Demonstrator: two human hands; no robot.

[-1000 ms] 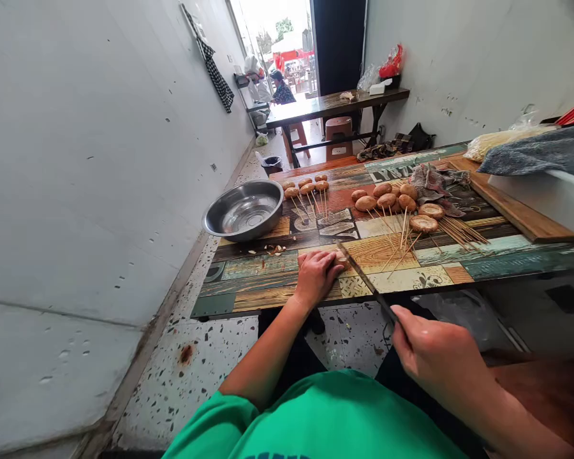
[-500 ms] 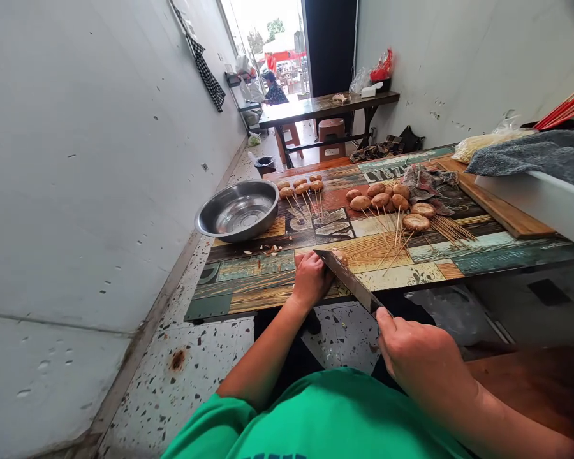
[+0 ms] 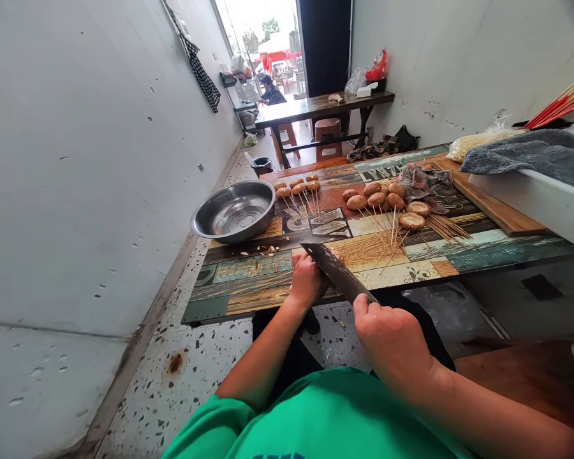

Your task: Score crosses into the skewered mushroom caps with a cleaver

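My right hand (image 3: 387, 328) is closed round the handle of a large knife (image 3: 337, 271), whose dark, wide blade slants up and left across my left hand. Curled at the table's front edge, my left hand (image 3: 309, 280) grips a mushroom (image 3: 340, 259); only a small brown bit of it shows past the blade. Skewered mushrooms (image 3: 376, 199) lie in a group further right, brown caps up. Two mushrooms (image 3: 412, 221) beside them show pale undersides. Another skewered group (image 3: 297, 189) lies further back. Pale and brown scraps (image 3: 268, 250) are scattered left of my hands.
A steel basin (image 3: 234, 213) stands at the table's left edge. Bamboo skewers (image 3: 447, 228), a crumpled cloth (image 3: 421, 183), a wooden board (image 3: 502, 204) and a white tub (image 3: 530, 197) under a grey towel (image 3: 530, 156) are at right. A person (image 3: 272, 92) sits near the doorway.
My right hand and the knife have shifted left and slightly up, so the blade reaches further over my left hand. The left hand has barely moved. The whole view has shifted slightly.
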